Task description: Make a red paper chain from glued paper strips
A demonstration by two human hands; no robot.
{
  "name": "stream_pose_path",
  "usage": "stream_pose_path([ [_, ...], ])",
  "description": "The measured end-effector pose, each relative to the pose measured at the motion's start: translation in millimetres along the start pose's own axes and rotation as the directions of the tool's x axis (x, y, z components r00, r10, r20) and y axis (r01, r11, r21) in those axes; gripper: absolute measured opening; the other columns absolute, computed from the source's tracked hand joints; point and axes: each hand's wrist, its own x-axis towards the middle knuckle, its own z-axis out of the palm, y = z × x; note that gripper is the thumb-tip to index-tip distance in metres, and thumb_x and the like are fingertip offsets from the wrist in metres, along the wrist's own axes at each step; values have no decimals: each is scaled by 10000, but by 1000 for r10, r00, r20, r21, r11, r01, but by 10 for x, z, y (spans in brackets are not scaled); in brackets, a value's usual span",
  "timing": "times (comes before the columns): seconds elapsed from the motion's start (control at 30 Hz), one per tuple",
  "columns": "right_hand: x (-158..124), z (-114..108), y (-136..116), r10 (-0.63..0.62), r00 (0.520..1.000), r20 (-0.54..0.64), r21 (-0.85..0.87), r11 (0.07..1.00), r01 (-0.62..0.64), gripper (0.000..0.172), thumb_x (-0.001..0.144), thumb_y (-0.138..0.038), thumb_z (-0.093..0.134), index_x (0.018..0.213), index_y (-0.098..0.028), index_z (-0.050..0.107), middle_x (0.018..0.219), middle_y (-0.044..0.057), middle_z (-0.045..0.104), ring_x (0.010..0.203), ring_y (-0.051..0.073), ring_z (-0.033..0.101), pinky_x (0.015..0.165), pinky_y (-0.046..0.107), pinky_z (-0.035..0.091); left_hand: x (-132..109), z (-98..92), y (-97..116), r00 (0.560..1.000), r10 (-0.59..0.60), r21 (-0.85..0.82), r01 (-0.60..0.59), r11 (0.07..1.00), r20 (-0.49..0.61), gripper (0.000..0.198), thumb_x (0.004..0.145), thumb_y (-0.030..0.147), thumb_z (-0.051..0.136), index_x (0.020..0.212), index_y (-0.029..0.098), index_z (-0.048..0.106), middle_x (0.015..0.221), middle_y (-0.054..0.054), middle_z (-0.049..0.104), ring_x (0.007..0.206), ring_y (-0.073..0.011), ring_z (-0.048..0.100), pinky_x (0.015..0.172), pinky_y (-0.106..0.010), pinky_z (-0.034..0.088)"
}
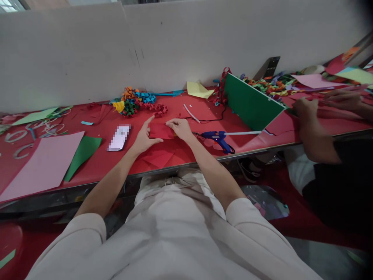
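A small piece of red paper (pixel 161 131) is between my two hands over the red table. My left hand (pixel 143 138) is at its left side, thumb and fingers spread wide apart around that edge. With fingertips pinched together, my right hand (pixel 181 129) grips the paper's upper right corner. More red paper (pixel 159 156) lies beneath, near the table's front edge. Just right of my right hand rests a blue glue gun (pixel 218 138) with a white glue stick (pixel 243 133) in its back. Curled paper strips (pixel 131 103) in several colours lie behind my left hand.
A phone (pixel 119 138) and pink sheets (pixel 46 165) with green paper (pixel 83 155) lie left. A green board (pixel 252 103) leans at right. Beyond it, a co-worker's hands (pixel 309 107) handle red paper. A pale partition (pixel 186 50) stands behind the table (pixel 101 167).
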Motion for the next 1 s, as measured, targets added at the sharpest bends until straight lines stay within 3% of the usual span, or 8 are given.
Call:
stream_pose_path([
  [0.13, -10, 7, -30, -13, 1000, 21, 9, 1000, 13, 215, 887, -352, 720, 927, -173, 833, 937, 52, 823, 877, 190, 736, 855, 288, 543, 40, 29, -6, 998, -33, -21, 32, 999, -50, 1244, 661, 626, 914, 1642, 184, 290, 1116, -143, 755, 943, -290, 771, 870, -415, 635],
  [0.27, -62, 6, -106, -32, 997, 64, 22, 999, 31, 357, 984, -428, 602, 1054, -159, 826, 912, 46, 787, 850, 163, 692, 816, 265, 512, 99, 32, -34, 968, -9, 137, 45, 990, -251, 923, 686, 560, 907, 1455, 173, 573, 1367, -165, 687, 1147, -304, 717, 1063, -463, 563],
  [0.33, -87, 11, -135, -39, 996, 84, 12, 999, 38, 378, 971, -440, 635, 1166, -160, 798, 906, 37, 765, 796, 143, 640, 774, 255, 489, 109, 41, -55, 949, -76, 81, 106, 991, -307, 814, 664, 483, 925, 1366, 180, 648, 1335, -140, 711, 1094, -284, 734, 1060, -469, 569],
  [0.43, -99, 23, -145, -44, 995, 93, -32, 998, 47, 391, 856, -329, 788, 1212, -167, 778, 919, 26, 744, 735, 122, 551, 740, 252, 461, 104, 71, -97, 933, -206, -96, 186, 978, -294, 677, 659, 479, 918, 1214, 150, 712, 1107, -118, 783, 905, -264, 773, 905, -444, 639],
  [0.57, -80, 33, -113, -38, 995, 92, -39, 998, 42, 399, 828, -272, 797, 1212, -163, 772, 829, 8, 701, 720, 131, 527, 723, 262, 456, 107, 98, -145, 925, -271, -185, 227, 956, -265, 601, 676, 603, 871, 988, 109, 732, 950, -128, 790, 804, -276, 781, 794, -444, 663],
  [0.8, -55, 53, -55, -14, 997, 81, 37, 999, 11, 424, 811, -280, 791, 1213, -159, 738, 1001, 53, 764, 895, 179, 681, 851, 305, 551, 119, 90, -113, 926, -295, -246, 236, 940, -237, 671, 619, 641, 896, 989, 101, 751, 927, -116, 798, 868, -291, 789, 841, -435, 665],
  [1.0, -66, 66, -84, 3, 996, 85, 79, 997, -9, 342, 839, -270, 760, 1157, -152, 722, 1002, 71, 786, 877, 184, 745, 856, 309, 590, 121, 96, -107, 916, -292, -224, 234, 946, -274, 615, 608, 602, 917, 919, 102, 738, 893, -118, 796, 895, -316, 791, 838, -458, 667],
])
